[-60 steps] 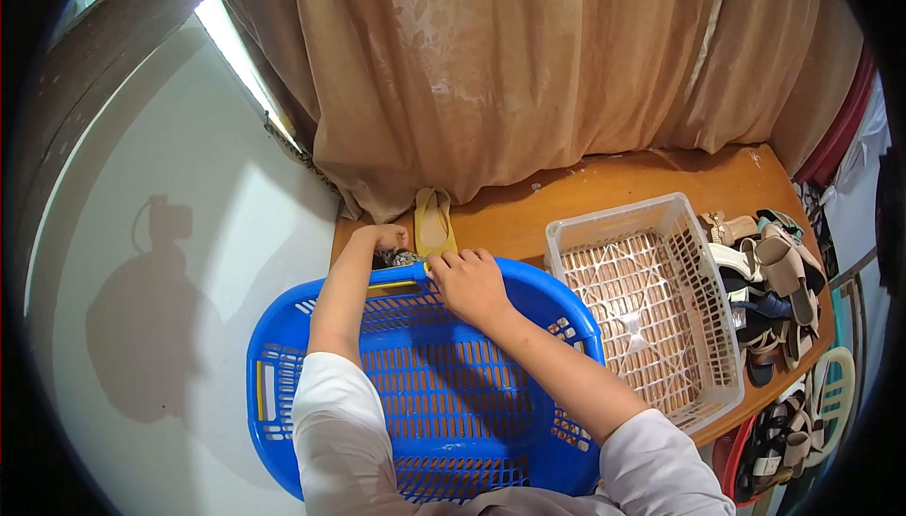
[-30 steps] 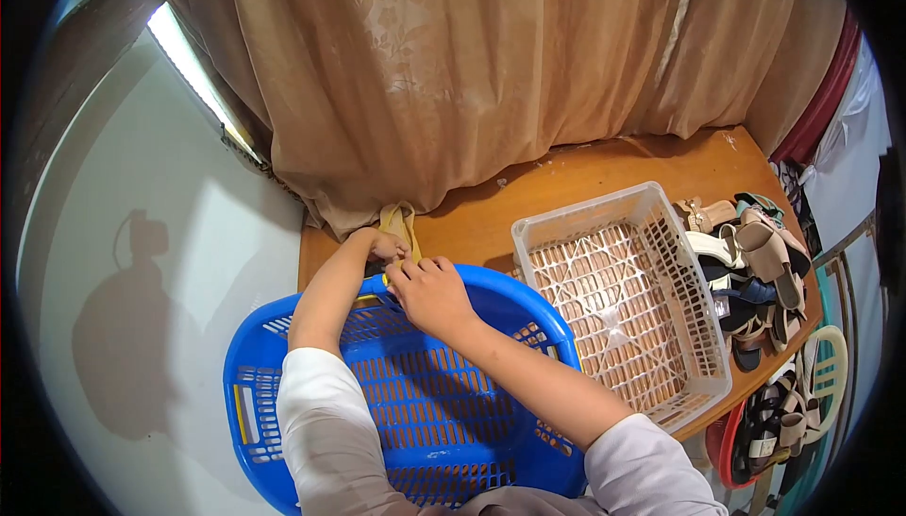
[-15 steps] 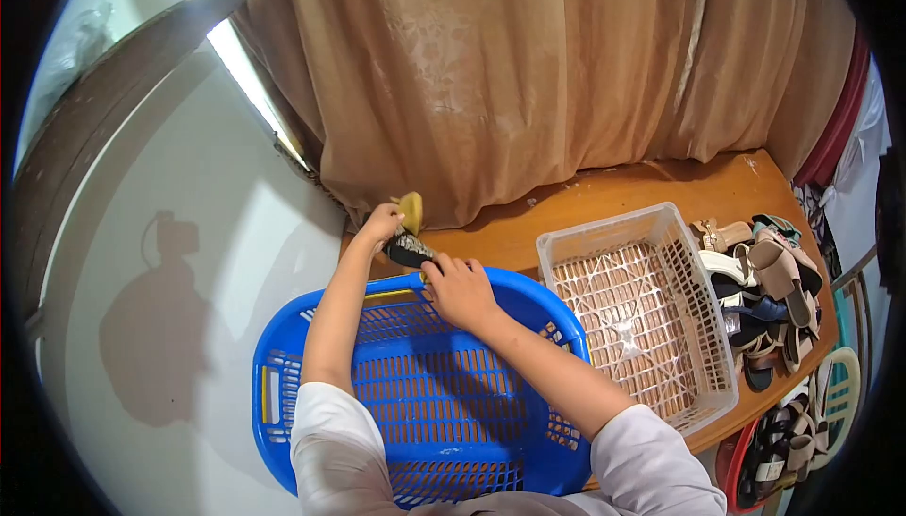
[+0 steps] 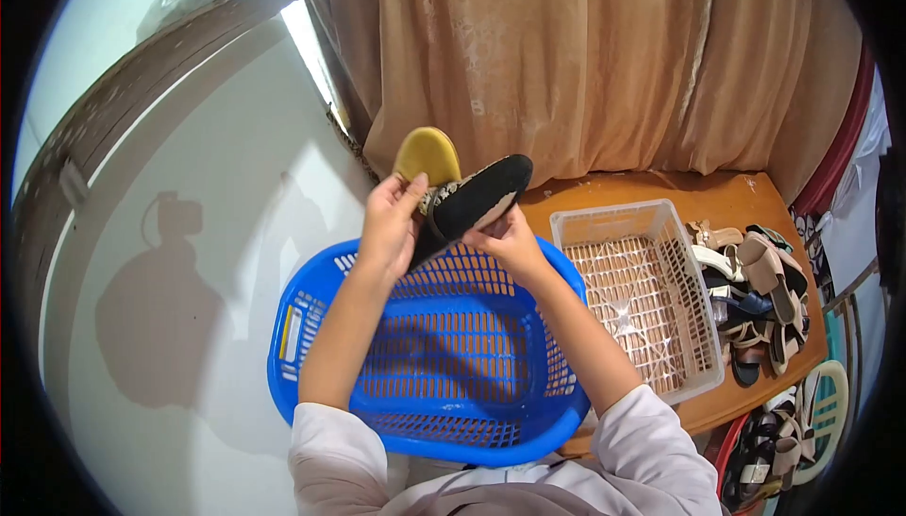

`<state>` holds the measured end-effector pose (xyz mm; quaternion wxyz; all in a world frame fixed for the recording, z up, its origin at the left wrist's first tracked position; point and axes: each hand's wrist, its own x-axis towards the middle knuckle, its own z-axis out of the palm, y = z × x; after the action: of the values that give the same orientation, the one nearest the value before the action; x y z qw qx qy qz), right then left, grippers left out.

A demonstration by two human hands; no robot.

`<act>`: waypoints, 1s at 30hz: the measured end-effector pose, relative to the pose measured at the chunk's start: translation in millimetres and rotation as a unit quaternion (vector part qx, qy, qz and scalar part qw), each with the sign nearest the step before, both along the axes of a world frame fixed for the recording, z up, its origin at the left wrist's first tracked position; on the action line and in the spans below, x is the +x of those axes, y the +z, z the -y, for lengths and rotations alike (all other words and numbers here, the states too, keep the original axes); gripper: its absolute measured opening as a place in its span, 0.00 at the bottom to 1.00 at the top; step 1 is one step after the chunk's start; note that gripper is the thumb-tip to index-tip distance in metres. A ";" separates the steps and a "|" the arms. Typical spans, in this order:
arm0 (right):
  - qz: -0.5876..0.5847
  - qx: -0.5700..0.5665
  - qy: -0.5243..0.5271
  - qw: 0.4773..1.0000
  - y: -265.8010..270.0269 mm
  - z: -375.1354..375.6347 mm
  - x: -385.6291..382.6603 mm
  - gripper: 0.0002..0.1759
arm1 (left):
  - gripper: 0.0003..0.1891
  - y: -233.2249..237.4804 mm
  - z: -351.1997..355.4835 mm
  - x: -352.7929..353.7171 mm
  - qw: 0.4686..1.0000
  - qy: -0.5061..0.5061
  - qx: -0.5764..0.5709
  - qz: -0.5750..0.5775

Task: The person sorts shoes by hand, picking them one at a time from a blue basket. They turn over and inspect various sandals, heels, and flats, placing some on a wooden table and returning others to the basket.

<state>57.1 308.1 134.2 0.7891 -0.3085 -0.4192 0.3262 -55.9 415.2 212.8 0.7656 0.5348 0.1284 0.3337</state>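
Above the far rim of the blue plastic basket (image 4: 406, 426), a pair of sandals is held up in both hands. My left hand (image 4: 389, 223) is closed on the sandal with a yellow insole (image 4: 427, 152), thumb on its insole, by a patterned strap. My right hand (image 4: 514, 240) is closed around the lower edge of the black sandal (image 4: 483, 193), whose dark side is turned up and tilted. The black sandal overlaps the yellow one, so part of the strap is hidden. Below my arms, the basket's slatted bottom shows with nothing lying on it.
A clear plastic crate (image 4: 628, 318) stands right of the basket on the wooden table (image 4: 736, 190). Several sandals (image 4: 755, 289) are heaped beyond it, and more shoes (image 4: 769, 459) lie lower right. A brown curtain (image 4: 566, 63) hangs behind; a white wall is at left.
Both sandals have been lifted from the table's far edge and brought together. My right hand has left the basket rim and taken hold of the black sandal. The view has shifted slightly.
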 end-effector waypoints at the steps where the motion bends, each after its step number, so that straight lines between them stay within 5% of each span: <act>1: 0.013 -0.012 0.004 1.000 -5.1 9.3 -4.5 0.33 | 0.12 -8.0 10.9 -7.2 1.000 -0.002 -0.021 -0.016; 7: 0.029 -0.175 0.052 0.983 -33.2 47.8 -16.0 0.31 | 0.11 -73.9 30.3 -51.1 0.987 -0.031 -0.119 -0.101; 10: 0.043 -0.126 0.144 0.981 -48.2 54.8 -23.6 0.33 | 0.09 -84.8 50.0 -64.4 0.983 -0.004 -0.158 -0.093; 15: 0.214 -0.129 0.149 0.957 -54.7 51.8 -37.5 0.31 | 0.07 -104.3 59.6 -73.0 0.976 -0.023 -0.204 -0.065; 19: 0.191 -0.138 0.103 0.966 -50.5 54.8 -43.5 0.22 | 0.14 -115.5 54.8 -87.0 0.981 -0.039 -0.136 -0.132; 23: 0.146 -0.147 0.006 0.978 -57.9 47.8 -40.2 0.20 | 0.21 -109.7 70.1 -89.5 0.981 -0.032 -0.181 -0.068; 26: 0.116 -0.224 -0.115 0.961 -60.0 44.9 -41.0 0.18 | 0.33 -134.3 73.8 -80.7 0.992 0.061 0.070 -0.090; 28: 0.157 -0.254 -0.160 0.941 -59.1 48.2 -41.8 0.22 | 0.51 -138.3 86.9 -77.0 0.951 0.075 0.273 -0.122; 30: 0.198 -0.281 -0.209 0.916 -58.6 52.5 -47.1 0.21 | 0.57 -153.0 92.4 -70.4 0.861 0.130 0.451 -0.195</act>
<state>10.0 255.6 75.6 0.6212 -0.6563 -0.3835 0.1903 -126.3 322.7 59.8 0.3499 0.8544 0.1790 0.3400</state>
